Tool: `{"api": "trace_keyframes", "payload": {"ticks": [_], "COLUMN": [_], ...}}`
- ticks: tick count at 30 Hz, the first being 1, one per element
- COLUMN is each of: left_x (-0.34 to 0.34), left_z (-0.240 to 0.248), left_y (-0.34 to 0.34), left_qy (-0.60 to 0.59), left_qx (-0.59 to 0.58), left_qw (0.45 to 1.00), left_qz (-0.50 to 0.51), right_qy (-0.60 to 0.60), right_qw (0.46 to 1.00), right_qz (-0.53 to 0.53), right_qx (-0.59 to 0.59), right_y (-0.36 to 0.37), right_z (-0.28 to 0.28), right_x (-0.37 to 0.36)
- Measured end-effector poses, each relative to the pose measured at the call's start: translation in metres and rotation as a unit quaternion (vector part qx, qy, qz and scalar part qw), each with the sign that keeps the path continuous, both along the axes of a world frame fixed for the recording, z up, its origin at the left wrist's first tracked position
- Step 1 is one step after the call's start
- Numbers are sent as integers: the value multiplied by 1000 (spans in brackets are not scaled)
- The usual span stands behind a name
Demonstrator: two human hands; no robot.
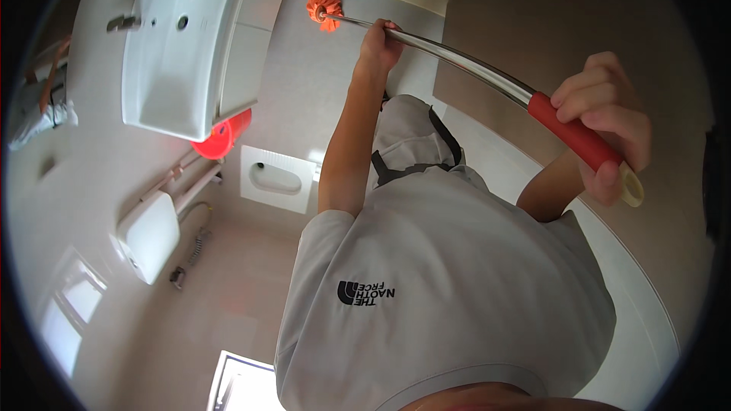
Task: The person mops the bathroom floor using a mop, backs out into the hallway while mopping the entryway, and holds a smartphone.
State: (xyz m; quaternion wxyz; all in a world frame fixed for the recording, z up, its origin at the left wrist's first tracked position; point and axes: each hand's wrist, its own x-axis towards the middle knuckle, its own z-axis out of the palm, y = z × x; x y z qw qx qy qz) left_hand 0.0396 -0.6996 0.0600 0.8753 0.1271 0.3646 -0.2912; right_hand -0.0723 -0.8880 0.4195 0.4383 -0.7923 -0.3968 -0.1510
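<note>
A mop with a shiny metal pole [464, 58] slants across the upper part of the view. Its orange mop head [325, 1] rests on the grey floor at the far end, close to the doorway. My left hand [379, 43] is closed around the lower part of the pole. Up at the near right end, my right hand [609, 110] grips the red handle [571, 131], fingers curled over it. A pale hanging loop [631, 186] sticks out past that hand at the handle's tip.
To the left is a white washbasin [179, 53] with a faucet [124, 23] on a cabinet. Below it stands a red bucket [221, 137]. A white squat toilet [276, 180] is set in the floor beside me, near a white cistern [150, 236]. A brownish wall [548, 38] runs along the right.
</note>
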Motion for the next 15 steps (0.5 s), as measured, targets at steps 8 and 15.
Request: {"api": "trace_keyframes", "payload": {"ticks": [8, 15], "left_x": [-99, -190], "left_z": [-74, -113], "left_y": [32, 75], "left_qy": [23, 127], "left_qx": [-20, -58], "left_qw": [998, 978], "left_qz": [56, 156], "right_qy": [101, 157], "right_qw": [992, 970], "right_qz": [70, 156], "right_qx": [27, -106], "right_y": [34, 91], "right_z": [-41, -64], "right_x": [12, 20]}}
